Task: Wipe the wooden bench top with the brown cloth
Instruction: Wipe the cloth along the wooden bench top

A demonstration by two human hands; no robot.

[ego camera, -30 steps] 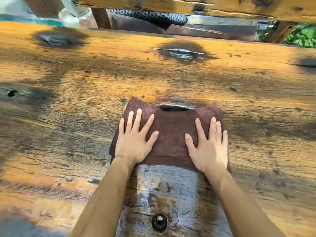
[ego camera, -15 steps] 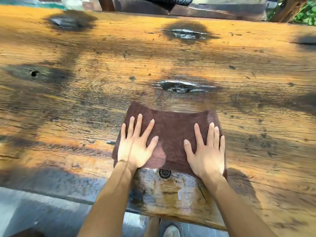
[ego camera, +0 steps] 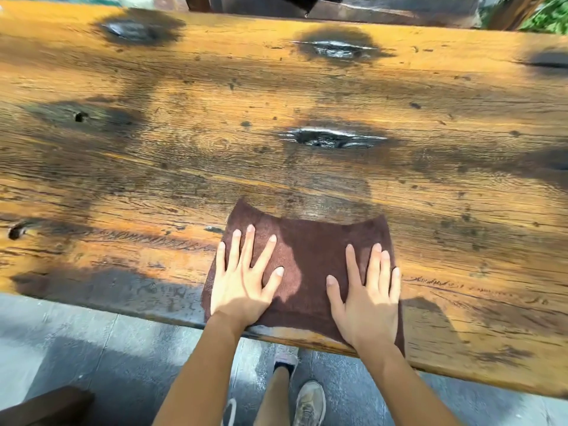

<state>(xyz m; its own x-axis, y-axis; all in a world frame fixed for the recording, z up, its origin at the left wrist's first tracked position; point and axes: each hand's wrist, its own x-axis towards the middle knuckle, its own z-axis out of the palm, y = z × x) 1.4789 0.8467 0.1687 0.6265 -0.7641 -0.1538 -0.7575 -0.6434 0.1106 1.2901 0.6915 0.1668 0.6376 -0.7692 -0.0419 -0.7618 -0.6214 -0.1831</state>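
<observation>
The brown cloth point(ego camera: 310, 256) lies flat on the wooden bench top point(ego camera: 307, 96), right at its near edge. My left hand point(ego camera: 246, 278) presses on the cloth's left half with fingers spread and straight. My right hand point(ego camera: 367, 293) presses flat on its right half, heel close to the edge. The cloth's near hem reaches the bench rim. The wood beyond the cloth shows a damp, darker streak leading to a dark knot point(ego camera: 332, 139).
Several dark knots and small holes mark the plank, such as one knot point(ego camera: 335, 49) near the far edge. Below the near edge is grey paved floor point(ego camera: 92, 348) with my shoes point(ego camera: 309, 401). A dark wooden piece point(ego camera: 46, 407) sits at bottom left.
Both hands have dragged the cloth toward me, from the middle of the plank past the dark knot to the near edge. A wet streak is left behind it.
</observation>
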